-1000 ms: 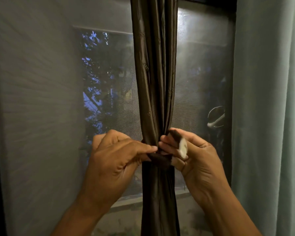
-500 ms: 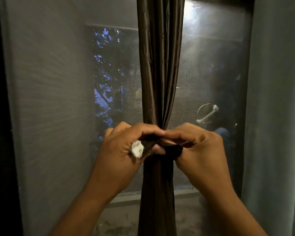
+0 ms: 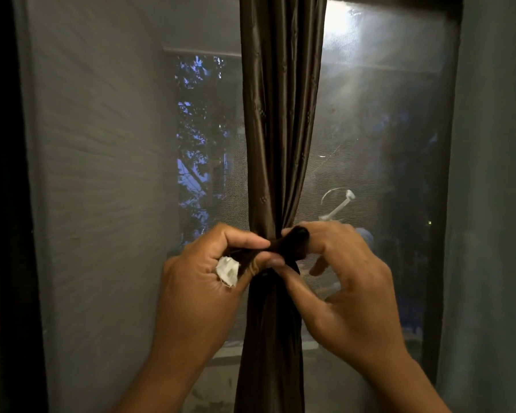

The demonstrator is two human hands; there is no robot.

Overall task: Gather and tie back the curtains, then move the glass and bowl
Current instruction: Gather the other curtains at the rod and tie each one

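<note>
The brown curtain (image 3: 277,129) hangs gathered into one bunch in front of the window (image 3: 379,138). At its waist the left hand (image 3: 203,281) pinches the white-tipped tie (image 3: 252,257); the right hand (image 3: 340,281) hooks the tie's other end, remaining fingers spread.

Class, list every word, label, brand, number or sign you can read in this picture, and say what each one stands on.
None: no readable text shows anywhere.
The white tag at the end of the tie, in the left hand, looks blank.
The brown curtain and the window screen carry no writing.
</note>
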